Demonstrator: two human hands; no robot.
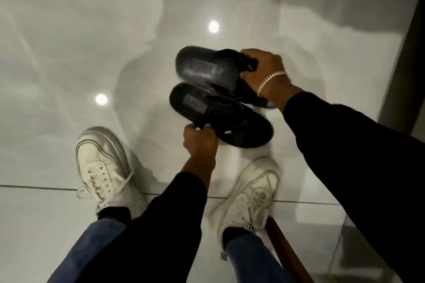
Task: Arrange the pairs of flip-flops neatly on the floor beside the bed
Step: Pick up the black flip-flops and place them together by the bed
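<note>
Two black flip-flops are held side by side over the glossy grey tiled floor [69, 53], heels pointing up-left. My right hand [264, 69], with a silver chain bracelet on the wrist, grips the toe end of the farther flip-flop [204, 68]. My left hand [200, 142] grips the near edge of the closer flip-flop [220, 117]. The two soles overlap slightly in the middle. I cannot tell whether they touch the floor. Both my sleeves are black.
My feet in white sneakers stand on the tiles, the left one [103, 167] and the right one [250, 197]. A dark wooden edge [285, 250] runs at the lower right. A dark vertical panel [409, 64] borders the right side.
</note>
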